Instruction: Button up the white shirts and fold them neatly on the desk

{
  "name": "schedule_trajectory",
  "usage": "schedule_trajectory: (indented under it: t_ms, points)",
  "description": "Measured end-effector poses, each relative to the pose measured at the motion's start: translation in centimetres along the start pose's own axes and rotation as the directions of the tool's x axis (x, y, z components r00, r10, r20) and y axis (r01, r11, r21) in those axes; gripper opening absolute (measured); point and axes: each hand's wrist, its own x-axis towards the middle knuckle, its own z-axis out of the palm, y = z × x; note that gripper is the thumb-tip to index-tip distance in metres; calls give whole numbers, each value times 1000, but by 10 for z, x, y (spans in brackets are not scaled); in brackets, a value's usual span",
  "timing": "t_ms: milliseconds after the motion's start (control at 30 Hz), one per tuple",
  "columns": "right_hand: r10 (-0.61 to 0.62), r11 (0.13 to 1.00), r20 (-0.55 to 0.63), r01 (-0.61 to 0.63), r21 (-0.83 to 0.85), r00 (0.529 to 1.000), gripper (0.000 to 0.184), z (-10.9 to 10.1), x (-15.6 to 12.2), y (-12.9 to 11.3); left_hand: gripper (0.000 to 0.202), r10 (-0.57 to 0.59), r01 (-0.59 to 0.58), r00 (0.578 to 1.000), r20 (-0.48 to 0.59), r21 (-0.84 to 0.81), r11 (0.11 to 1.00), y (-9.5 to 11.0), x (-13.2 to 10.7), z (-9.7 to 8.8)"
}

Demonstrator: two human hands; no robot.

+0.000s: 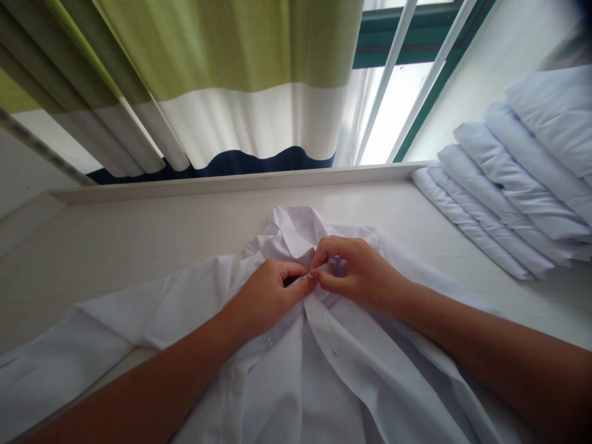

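Note:
A white button-up shirt [277, 382] lies spread on the pale table, its collar [296, 228] at the far side and one sleeve [106, 314] stretched out to the left. Just below the collar, my left hand [272, 290] pinches the shirt's front edge between thumb and fingers. Right against it, my right hand [356, 271] pinches the same spot with thumb and forefinger. Whatever small part sits between the fingertips is hidden. Lower down, the two front edges lie apart, with a small button [268, 343] on the left one and a buttonhole [335, 354] on the right one.
A stack of folded white garments [513, 185] stands at the right on the table [139, 234]. A raised rim [240, 184] runs along the table's back edge. Behind it hang green, white and navy curtains [240, 55] beside a barred window [407, 92].

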Motion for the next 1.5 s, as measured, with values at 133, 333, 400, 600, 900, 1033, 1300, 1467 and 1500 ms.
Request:
schedule_trajectory:
  t_ms: [133, 333, 400, 600, 900, 1033, 1300, 1467, 1500]
  points:
    - [65, 994, 55, -70, 89, 996, 6, -3, 3, -1, 30, -20, 23, 999, 44, -89, 996, 0, 1, -3]
    - [64, 987, 46, -70, 147, 997, 6, -3, 3, 4, 33, -24, 34, 998, 62, -163, 986, -3, 2, -4]
    - [57, 985, 34, -62, 163, 998, 6, -2, 3, 6, 32, -27, 39, 998, 59, -207, 978, -4, 3, -4]
    - [-15, 985, 15, 12, 174, 1000, 9, -4, 3, 9, 32, -35, 44, 999, 35, -295, 955, -6, 2, -2]
    - [-41, 986, -5, 41, 164, 999, 8, -4, 3, 10, 34, -23, 28, 1000, 21, -319, 948, -6, 2, -1]
    - [-29, 978, -10, 31, 208, 1000, 8, -3, 3, 9, 33, -26, 26, 1000, 5, -340, 940, -5, 2, 0]
    - [15, 968, -54, -1, 249, 998, 8, -2, 3, 7, 31, -19, 16, 1000, -5, -362, 932, -4, 4, 0]
    - [56, 976, -52, -43, 213, 997, 8, -2, 4, 7, 32, -32, 22, 999, -21, -362, 932, -4, 3, -1]
    - [45, 979, -59, -32, 201, 997, 8, -2, 4, 7, 31, -34, 24, 999, -23, -366, 930, -3, 3, -1]
